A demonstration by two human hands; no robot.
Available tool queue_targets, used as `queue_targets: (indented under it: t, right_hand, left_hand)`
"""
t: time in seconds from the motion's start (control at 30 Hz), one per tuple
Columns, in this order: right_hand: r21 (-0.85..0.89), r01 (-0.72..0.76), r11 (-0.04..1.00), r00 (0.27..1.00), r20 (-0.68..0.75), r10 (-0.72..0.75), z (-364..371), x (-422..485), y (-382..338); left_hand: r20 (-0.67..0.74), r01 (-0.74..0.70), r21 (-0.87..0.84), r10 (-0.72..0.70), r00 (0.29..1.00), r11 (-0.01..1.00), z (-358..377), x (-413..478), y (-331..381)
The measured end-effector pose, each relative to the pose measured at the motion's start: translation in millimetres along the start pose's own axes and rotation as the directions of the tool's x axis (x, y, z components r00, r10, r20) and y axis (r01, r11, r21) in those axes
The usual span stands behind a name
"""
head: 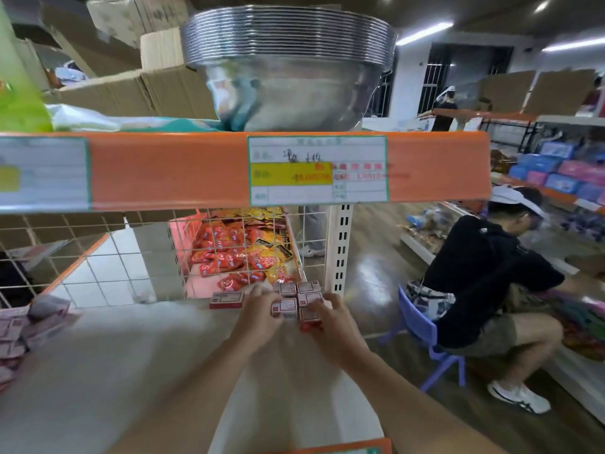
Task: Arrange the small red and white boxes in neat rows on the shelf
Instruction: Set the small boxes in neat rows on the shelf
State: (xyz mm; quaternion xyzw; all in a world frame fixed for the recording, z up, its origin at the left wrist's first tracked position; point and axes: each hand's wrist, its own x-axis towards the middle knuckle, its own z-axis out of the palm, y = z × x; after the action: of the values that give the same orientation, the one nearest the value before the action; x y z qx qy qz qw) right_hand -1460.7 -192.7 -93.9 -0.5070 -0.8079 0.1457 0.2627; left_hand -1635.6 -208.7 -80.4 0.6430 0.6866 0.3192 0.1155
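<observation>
Two bare forearms reach in from the bottom edge over the white flat shelf board (pixel 131 355). The left hand (pixel 258 314) has its fingers curled round the front-left box (pixel 284 309). The right hand (pixel 330 317) is clamped on the front-right box (pixel 308 317).

Both boxes belong to a block of small red and white cardboard boxes (pixel 296 298), packed touching in two rows at the shelf's back right corner. One more red and white box lies flat (pixel 227 299) just to the left of the block, apart from it.

Behind stands a white wire mesh panel (pixel 114 257), with red and yellow snack packets (pixel 235 253) beyond. Pink packets (pixel 19 329) lie at far left. Overhead, stacked steel bowls (pixel 288 60) sit above an orange shelf edge strip (pixel 163 172). A seated person in a black top (pixel 484 273) occupies a purple plastic stool (pixel 425 335) at right.
</observation>
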Motion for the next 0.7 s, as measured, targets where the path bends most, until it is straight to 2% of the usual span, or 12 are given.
queue_targets:
  t: [0.33,0.7]
  right_hand:
    - [0.035,-0.014,0.999,1.000,-0.009,0.015,-2,8,-1]
    - [0.054,-0.154,0.987,0.985,0.086,0.149,-12,6,-9]
  left_hand:
    - [-0.076,-0.013,0.022,0.015,0.997,1.000,10,13,-6]
    - [0.044,0.008,0.022,-0.009,0.999,1.000,1,4,-4]
